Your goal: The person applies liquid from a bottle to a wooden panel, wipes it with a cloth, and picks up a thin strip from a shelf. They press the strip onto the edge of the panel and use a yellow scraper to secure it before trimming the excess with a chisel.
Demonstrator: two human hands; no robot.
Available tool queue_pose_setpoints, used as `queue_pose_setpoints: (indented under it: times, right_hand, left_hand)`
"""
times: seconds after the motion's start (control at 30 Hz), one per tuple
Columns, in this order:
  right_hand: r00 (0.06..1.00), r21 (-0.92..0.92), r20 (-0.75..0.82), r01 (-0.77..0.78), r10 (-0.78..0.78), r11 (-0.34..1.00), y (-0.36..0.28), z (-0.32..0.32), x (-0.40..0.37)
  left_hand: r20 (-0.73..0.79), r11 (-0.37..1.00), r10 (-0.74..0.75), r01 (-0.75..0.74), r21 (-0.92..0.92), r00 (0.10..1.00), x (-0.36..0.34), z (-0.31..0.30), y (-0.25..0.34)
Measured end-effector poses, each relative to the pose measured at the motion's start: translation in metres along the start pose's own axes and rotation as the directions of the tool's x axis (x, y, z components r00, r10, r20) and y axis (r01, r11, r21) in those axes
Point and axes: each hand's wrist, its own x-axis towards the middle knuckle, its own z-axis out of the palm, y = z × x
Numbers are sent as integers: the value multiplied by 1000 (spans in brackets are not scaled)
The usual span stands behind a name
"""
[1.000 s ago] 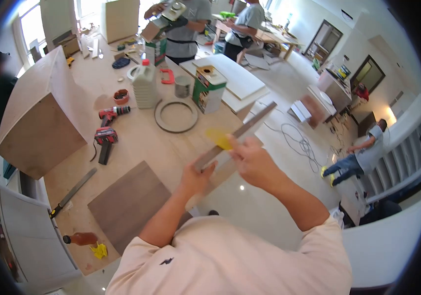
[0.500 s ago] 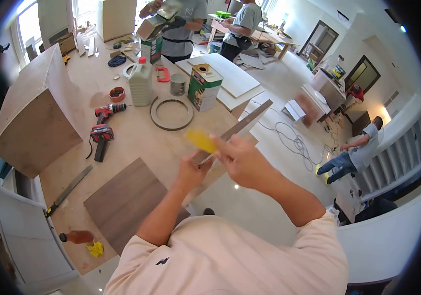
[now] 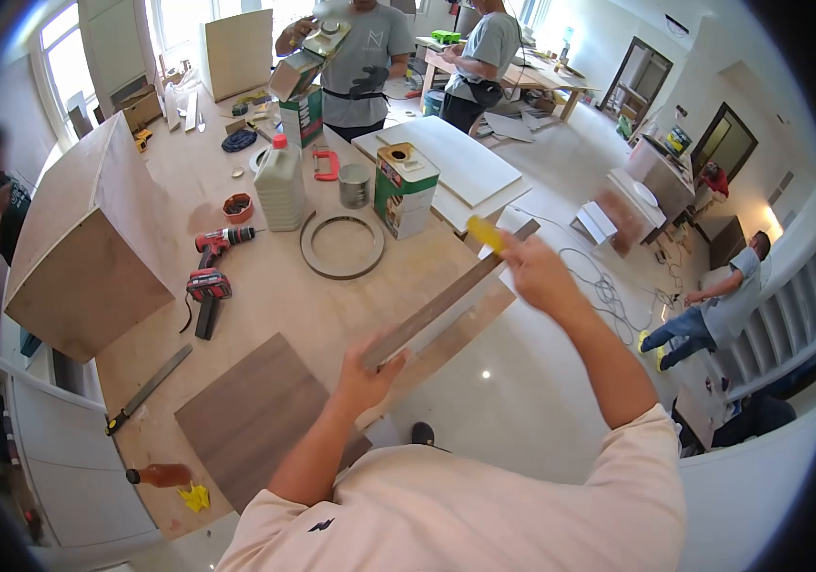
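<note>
My left hand (image 3: pixel 364 381) grips the near end of a long, narrow wood-faced strip (image 3: pixel 446 301), its thumb on the near side. The strip slants up and away to the right, over the table's front edge. Close to its far end, my right hand (image 3: pixel 540 275) is closed round a small yellow piece (image 3: pixel 484 234); I cannot tell exactly what kind of tool it is. The yellow piece overlaps the strip in this view. A flat brown wood-grain panel (image 3: pixel 260 415) lies on the table, left of my left forearm.
On the worktable (image 3: pixel 265 296) are a coil of edging (image 3: pixel 308 253), a green-and-white can (image 3: pixel 405 195), a plastic jug (image 3: pixel 281 191), a red drill (image 3: pixel 210 262), a file (image 3: pixel 151 389), a bottle (image 3: pixel 162 475) and a wooden box (image 3: pixel 93 257). Other people (image 3: pixel 365 62) stand beyond.
My right hand with the yellow piece has moved away from my left hand, toward the strip's far end. The left hand still holds the near end. The whole view has shifted slightly.
</note>
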Motion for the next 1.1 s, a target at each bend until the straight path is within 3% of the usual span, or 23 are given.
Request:
queue_pose_setpoints:
  times: [0.1,0.17,0.23,0.3,0.4,0.43,0.5,0.6,0.7,0.73,0.8,0.9,0.93,0.97,1.0,1.03,1.07,1.1]
  right_hand:
    - [990,-92,-18,-142,141,986,97,9,30]
    - [978,-140,-13,-208,208,968,130,-3,38]
    - [969,-85,-63,-242,237,967,142,-4,39]
    - [963,35,-160,-216,219,976,85,-16,30]
    - [986,254,-53,164,-155,953,-33,-9,-17]
    - [978,245,88,164,-190,955,-86,-24,-35]
    - [908,403,223,244,-353,882,-136,-32,-62]
    - [909,287,334,154,-249,946,-141,-23,-58]
    - [972,42,177,149,-154,988,-92,-14,-38]
    - [985,8,157,78,-78,997,-64,-9,-29]
    - [999,-76,29,-26,28,997,28,19,5]
    - [973,-169,-44,-233,228,958,121,-1,39]
    - [950,-155,-92,-310,298,938,143,-2,31]
    - [954,-119,-175,-266,244,957,138,-7,23]
    - [951,-96,-249,-215,185,972,116,-9,19]
    - [971,-11,-117,-213,211,977,80,-19,12]
    - [992,26,-124,20,-17,999,49,-17,-3]
    - [995,187,-96,-11,30,982,-7,-14,-23]
  left_hand:
    - [-91,973,-155,136,-186,984,-8,14,-18]
    - [-49,938,-301,286,-196,952,-8,12,9]
    - [-45,949,-270,258,-181,962,-2,7,17]
    - [-77,982,-93,78,-171,993,-4,10,4]
    - [-60,959,-278,273,-81,959,-3,5,2]
    - [-68,972,-193,181,-152,979,-5,5,0]
    - [-97,958,-11,-18,-286,995,-5,8,-7]
    - [-91,973,-9,-12,-229,996,-4,9,0]
    - [-35,977,-66,57,-205,997,-6,10,-8]
    - [-32,969,-108,98,-226,994,-8,12,-9]
    - [-27,949,-193,179,-260,981,-13,12,-10]
    - [-33,973,-202,197,-121,979,-18,15,-4]
    - [-54,976,64,-51,212,996,-19,11,-13]
    - [8,813,340,-298,500,940,-16,4,-32]
    - [-74,952,158,-132,277,985,-13,10,-12]
    - [-152,999,-30,33,18,988,-10,17,8]
    - [-150,999,-52,51,-11,987,-10,19,16]
    - [-158,998,-64,59,-35,985,-7,18,20]
